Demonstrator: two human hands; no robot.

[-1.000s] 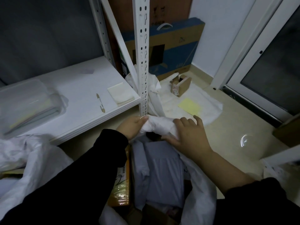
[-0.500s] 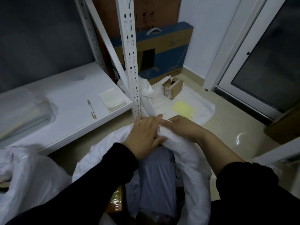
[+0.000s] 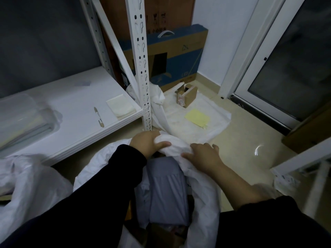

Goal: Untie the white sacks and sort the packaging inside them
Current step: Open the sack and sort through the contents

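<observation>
**Shelving unit**, white, one. It fills the upper left, with its slotted post at centre.

**White sacks**, two counted.
- Open sack, lower centre. The mouth is untied and the rim rolled outward, judged so the contents can be reached.
- Second sack, lower left, slumped. Whether it is tied cannot be told.

**Flat carton**, blue and brown, one. It leans upright against the wall, upper centre, out of the working floor.

**White sheet**, one. It is spread on the floor right of centre, apparently as sorting ground.

**Grey mailer**, one clearly seen. It stands inside the open sack, not yet sorted. The packaging beneath it is too dark to count.

**Hands**, two.
- Left hand clenches the rolled rim at its far edge.
- Right hand, just beside it, grasps the same rim, thumb under and fingers over.
- Together they are judged to be spreading the mouth wide.

**Small brown box**, one, on the sheet's far end.

**Yellow paper**, one, lying flat on the sheet near the box.
</observation>
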